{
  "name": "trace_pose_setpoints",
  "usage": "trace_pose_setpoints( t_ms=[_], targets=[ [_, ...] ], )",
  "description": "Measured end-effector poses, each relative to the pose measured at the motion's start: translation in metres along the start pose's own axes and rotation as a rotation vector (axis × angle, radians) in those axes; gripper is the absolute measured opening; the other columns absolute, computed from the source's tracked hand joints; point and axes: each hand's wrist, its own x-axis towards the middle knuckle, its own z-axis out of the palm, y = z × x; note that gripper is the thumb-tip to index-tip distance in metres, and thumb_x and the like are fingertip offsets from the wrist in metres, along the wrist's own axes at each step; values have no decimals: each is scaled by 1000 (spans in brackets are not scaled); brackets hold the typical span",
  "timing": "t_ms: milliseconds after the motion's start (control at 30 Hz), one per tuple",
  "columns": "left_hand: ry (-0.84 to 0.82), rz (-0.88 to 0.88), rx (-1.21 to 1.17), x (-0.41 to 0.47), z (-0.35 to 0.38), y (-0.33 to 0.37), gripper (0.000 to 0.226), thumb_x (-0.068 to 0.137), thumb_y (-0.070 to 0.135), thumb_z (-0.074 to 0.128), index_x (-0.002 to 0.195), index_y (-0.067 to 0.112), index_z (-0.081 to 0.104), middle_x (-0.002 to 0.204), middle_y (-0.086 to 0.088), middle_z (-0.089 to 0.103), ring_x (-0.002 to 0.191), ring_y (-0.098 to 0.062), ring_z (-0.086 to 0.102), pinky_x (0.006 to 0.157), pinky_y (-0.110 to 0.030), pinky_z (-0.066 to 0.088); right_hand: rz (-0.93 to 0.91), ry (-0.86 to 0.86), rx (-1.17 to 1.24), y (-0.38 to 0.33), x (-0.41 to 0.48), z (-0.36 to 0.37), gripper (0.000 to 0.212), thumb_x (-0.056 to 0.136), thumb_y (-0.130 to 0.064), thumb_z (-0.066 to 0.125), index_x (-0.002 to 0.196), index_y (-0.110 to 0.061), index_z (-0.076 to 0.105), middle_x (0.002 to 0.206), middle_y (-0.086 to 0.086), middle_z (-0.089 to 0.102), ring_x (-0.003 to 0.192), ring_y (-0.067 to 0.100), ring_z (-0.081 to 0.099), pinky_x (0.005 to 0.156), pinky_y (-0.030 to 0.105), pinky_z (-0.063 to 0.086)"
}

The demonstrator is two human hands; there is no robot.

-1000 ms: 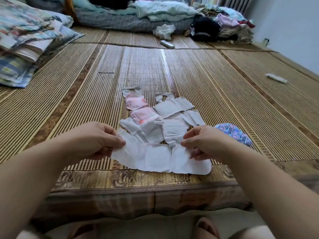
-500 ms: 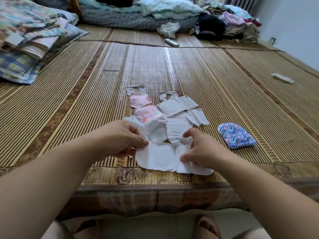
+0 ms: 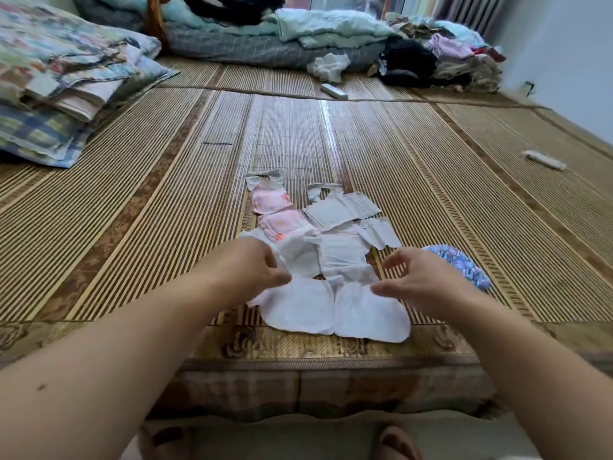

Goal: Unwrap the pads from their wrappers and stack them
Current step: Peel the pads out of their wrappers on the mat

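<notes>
Right hand has let go of the unfolded white pad since half a second ago; its fingers are now spread apart and hover just above the pad's right lobe, thumb tip near the edge, not clearly touching. Left hand grip: thumb and fingers pinched together on the pad's left end, which is lifted slightly there. Pad itself lies flat otherwise, opened out in two rounded sections, near the front edge of the bamboo mat.

Just behind the pad: a loose pile of white wrappers and pads, overlapping, individual pieces hard to separate. Behind that, two pink pads in a row, the nearer one partly under white sheets. Small torn strips sit at the far end of the row.

Right of the right hand: a blue patterned pouch on the mat, partly hidden by the hand.

Far back: folded bedding at left, clothes pile at right, a white remote-like object between.
</notes>
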Motion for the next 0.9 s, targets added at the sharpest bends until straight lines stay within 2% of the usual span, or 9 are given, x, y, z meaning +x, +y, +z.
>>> trace_pose_setpoints(
  t_ms=[100,200,300,433,533,633,733,800,900],
  targets=[
    [-30,-12,152,-2,9,-2,38,74,46,72,101,19,69,94,3,69,81,-14,62,72,-30,52,73,-37,-173,13,-2,-13,33,72,-32,79,98,-17,65,88,-3,64,78,9,59,67,27,49],
    [-6,-9,170,-5,17,0,36,76,42,71,103,18,67,99,0,70,87,-18,63,79,-34,54,128,-99,-272,19,-5,-7,31,66,-34,83,85,-14,69,83,1,69,77,14,63,71,32,54],
    [-20,-18,175,-6,21,0,27,80,41,68,95,18,69,90,0,69,82,-19,64,75,-35,54,102,-91,-314,18,-6,1,20,69,-30,80,74,-12,73,76,5,72,72,16,66,64,30,51],
    [-13,-2,177,-10,17,2,20,81,40,65,78,20,64,79,1,66,75,-17,62,65,-31,49,78,-95,-328,17,-8,6,14,75,-27,76,76,-13,74,77,2,70,74,13,64,69,30,53],
    [-18,-11,92,-12,10,2,21,80,39,68,71,20,62,75,-1,66,68,-16,60,61,-30,47,92,-95,-291,17,-10,5,15,77,-21,70,75,-6,70,75,6,69,68,16,61,63,33,52],
    [-65,-15,-196,-17,1,5,20,81,31,71,75,12,67,74,-8,71,59,-15,60,56,-28,49,103,-66,-43,16,-15,-5,13,79,-14,63,72,-4,60,66,9,59,55,17,53,49,30,42],
    [-112,-36,-560,-24,-5,12,18,81,23,72,78,6,67,64,-5,66,45,-8,54,40,-19,42,90,-63,401,5,-23,-17,6,80,-2,67,83,-3,62,72,10,63,51,13,56,50,27,48],
    [-143,-50,-744,-26,-4,19,15,82,19,70,80,6,64,62,-5,63,45,-9,52,41,-20,41,46,-62,589,-8,-29,-19,13,78,-1,70,90,-5,65,76,9,66,49,10,59,50,24,51],
    [-192,-49,-936,-27,0,31,9,87,15,65,79,13,61,65,-1,65,51,-8,59,48,-21,45,-79,-61,666,-30,-32,-12,14,78,0,72,90,-6,68,76,7,68,57,11,61,54,25,50]
  ],
)
